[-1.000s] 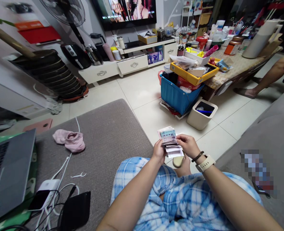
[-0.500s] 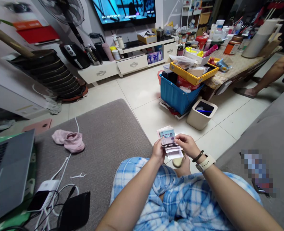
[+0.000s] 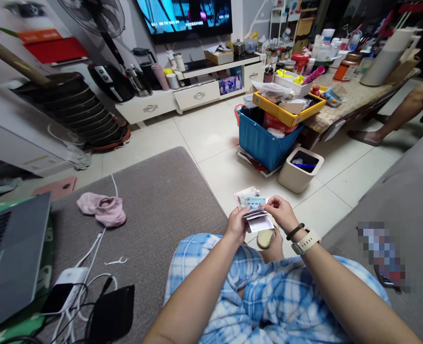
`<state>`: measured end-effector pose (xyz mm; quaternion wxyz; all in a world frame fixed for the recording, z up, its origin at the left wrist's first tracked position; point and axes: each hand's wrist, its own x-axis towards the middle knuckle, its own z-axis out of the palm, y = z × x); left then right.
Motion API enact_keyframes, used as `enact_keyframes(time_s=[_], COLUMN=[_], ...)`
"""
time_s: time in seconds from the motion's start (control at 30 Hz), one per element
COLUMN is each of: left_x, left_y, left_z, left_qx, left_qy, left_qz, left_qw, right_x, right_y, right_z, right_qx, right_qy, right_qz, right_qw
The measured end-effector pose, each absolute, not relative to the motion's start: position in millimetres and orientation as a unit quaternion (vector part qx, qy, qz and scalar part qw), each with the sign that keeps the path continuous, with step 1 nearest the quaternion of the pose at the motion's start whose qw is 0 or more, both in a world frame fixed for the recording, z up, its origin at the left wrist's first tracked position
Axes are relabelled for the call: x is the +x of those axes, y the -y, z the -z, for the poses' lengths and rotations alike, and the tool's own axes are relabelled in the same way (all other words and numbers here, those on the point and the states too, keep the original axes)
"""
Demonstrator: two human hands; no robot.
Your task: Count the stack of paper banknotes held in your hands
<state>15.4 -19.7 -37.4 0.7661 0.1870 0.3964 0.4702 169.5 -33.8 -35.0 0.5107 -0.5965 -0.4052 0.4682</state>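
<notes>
My left hand (image 3: 237,224) is closed round a small wad of banknotes (image 3: 260,223), its thumb lying over the near face. The notes are pale purple and whitish and fan out in layers, with several edges showing. On top lies a light blue note (image 3: 254,202) with a row of dark dashes; its print is too small to read. At the right edge of that blue note, the fingertips of my right hand (image 3: 281,212) are pinched. A dark bracelet and a pale-strapped watch (image 3: 306,242) are on my right wrist. Both hands are above my knees.
On the grey seat to the left are a laptop (image 3: 16,258), a pink cloth item (image 3: 105,209), a power strip with cables (image 3: 71,282) and a black pouch (image 3: 113,313). Ahead stand a blue bin (image 3: 261,143), a beige waste bin (image 3: 295,177) and a cluttered table. Another person's leg (image 3: 405,110) is at right.
The blue note has shifted slightly right and tilted flatter, and the notes below it have moved. My right hand has risen a little, still pinching at the wad's right side.
</notes>
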Motion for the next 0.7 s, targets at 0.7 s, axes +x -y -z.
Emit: enact_keyframes(time_s=[0.7], left_x=[17], left_y=[19], left_z=[35], left_qx=[0.153], left_qy=[-0.387], left_qz=[-0.487], left_qw=[0.768], right_x=[164], right_y=[37], right_z=[18], right_qx=[-0.522], right_qy=[0.425], right_qz=[-0.494], right_qw=[0.55])
